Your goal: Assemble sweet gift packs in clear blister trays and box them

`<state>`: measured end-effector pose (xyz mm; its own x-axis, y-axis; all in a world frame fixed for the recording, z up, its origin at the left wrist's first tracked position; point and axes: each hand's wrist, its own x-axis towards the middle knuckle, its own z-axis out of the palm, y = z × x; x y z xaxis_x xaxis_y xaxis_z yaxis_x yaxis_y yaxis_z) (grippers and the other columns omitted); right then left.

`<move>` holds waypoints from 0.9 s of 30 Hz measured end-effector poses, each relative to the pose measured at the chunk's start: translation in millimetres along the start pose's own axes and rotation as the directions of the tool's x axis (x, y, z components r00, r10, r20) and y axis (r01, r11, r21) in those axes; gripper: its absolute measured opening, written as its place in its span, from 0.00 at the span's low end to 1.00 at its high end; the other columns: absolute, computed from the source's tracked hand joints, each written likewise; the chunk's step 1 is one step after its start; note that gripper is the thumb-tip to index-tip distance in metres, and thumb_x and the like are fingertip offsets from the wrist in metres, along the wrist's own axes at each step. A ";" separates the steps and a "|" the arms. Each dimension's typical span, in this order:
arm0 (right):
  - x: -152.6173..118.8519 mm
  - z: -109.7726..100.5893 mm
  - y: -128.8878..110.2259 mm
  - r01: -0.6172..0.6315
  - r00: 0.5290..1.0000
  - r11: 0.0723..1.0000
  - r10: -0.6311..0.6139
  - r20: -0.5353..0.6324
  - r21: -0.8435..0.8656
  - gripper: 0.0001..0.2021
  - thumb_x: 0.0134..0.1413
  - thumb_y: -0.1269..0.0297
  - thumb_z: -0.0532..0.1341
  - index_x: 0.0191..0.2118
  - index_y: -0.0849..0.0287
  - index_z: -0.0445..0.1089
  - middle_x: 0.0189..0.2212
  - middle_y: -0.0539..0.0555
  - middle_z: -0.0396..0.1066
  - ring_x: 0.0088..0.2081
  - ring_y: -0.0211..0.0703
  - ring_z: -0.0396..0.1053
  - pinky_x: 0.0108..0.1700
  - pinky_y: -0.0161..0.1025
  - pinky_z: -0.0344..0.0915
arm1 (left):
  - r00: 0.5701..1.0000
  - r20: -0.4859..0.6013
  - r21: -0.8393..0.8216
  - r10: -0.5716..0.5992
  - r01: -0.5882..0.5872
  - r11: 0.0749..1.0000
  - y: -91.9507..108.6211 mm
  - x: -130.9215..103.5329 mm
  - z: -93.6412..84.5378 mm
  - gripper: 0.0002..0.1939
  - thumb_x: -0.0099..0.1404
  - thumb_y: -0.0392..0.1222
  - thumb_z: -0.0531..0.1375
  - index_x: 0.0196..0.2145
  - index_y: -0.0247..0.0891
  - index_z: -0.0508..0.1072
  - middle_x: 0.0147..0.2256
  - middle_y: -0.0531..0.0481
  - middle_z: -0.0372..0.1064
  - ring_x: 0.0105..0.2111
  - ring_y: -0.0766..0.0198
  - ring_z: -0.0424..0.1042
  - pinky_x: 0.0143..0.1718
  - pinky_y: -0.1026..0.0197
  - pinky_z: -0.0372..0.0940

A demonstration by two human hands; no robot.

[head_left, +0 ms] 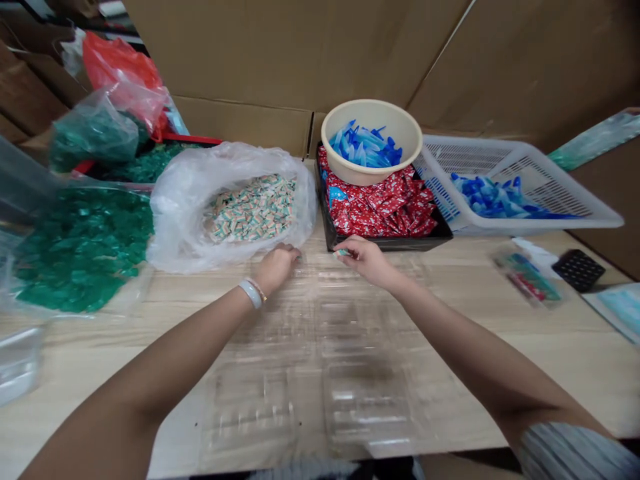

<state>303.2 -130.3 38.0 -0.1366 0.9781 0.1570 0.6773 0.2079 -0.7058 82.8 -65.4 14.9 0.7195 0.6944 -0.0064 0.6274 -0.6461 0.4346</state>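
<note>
My right hand point(369, 260) pinches a small white-and-green piece point(342, 253) just in front of the black tray point(400, 243). My left hand point(277, 268) has its fingers curled together near the front of a clear plastic bag point(173, 223). Whatever those fingers may hold is hidden. In that bag lies a heap of small green, white and tan pieces point(255, 208). Below both hands, clear plastic trays point(367, 400) spread over the table, blurred and with nothing visible in their hollows.
Red printed packets point(385, 203) fill the black tray, with a cream bowl point(325, 150) of blue pointed pieces on top. More blue pieces lie in a white basket point(595, 217). Green packets point(85, 247) are at left, a filled clear pack point(530, 277) at right. Cardboard point(280, 53) stands behind.
</note>
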 end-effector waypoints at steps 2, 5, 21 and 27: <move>-3.9 7.5 1.0 0.001 1.000 1.000 -0.001 -0.003 0.017 0.08 0.48 0.70 0.57 0.35 0.61 0.70 0.30 0.53 0.64 0.30 0.37 0.63 0.32 0.35 0.60 | 1.000 -0.004 -0.009 0.011 -0.011 1.000 1.3 -1.8 2.3 0.13 0.61 0.34 0.49 0.34 0.34 0.73 0.37 0.43 0.67 0.39 0.59 0.65 0.42 0.59 0.60; -11.7 29.0 -11.3 0.055 0.995 0.995 -0.061 0.075 0.078 0.09 0.47 0.73 0.55 0.35 0.61 0.70 0.31 0.53 0.64 0.31 0.37 0.63 0.32 0.34 0.60 | 0.999 -0.040 -0.030 0.035 -0.037 0.999 2.2 -3.0 7.0 0.14 0.63 0.36 0.48 0.37 0.34 0.72 0.41 0.44 0.65 0.39 0.61 0.65 0.43 0.59 0.60; -51.7 95.2 -58.6 0.213 0.947 0.939 -0.131 0.292 -0.268 0.09 0.47 0.78 0.53 0.33 0.61 0.66 0.34 0.57 0.63 0.38 0.44 0.59 0.42 0.39 0.59 | 0.985 -0.170 -0.082 -0.014 0.000 0.997 -2.3 -4.0 18.7 0.11 0.61 0.32 0.50 0.34 0.32 0.72 0.36 0.45 0.65 0.38 0.62 0.64 0.42 0.61 0.60; -54.3 91.2 -58.3 0.200 0.947 0.948 -0.122 0.298 -0.248 0.11 0.44 0.79 0.55 0.35 0.62 0.66 0.34 0.56 0.64 0.38 0.43 0.60 0.43 0.39 0.60 | 0.967 -0.253 -0.149 -0.015 -0.023 0.989 10.8 -47.4 2.3 0.10 0.62 0.36 0.52 0.38 0.35 0.71 0.38 0.46 0.63 0.39 0.63 0.63 0.44 0.61 0.60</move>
<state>205.2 -194.7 7.7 -0.4270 0.9038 0.0287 0.7939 0.3899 -0.4666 56.1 -106.0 17.8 0.6109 0.7618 0.2155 0.5592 -0.6079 0.5637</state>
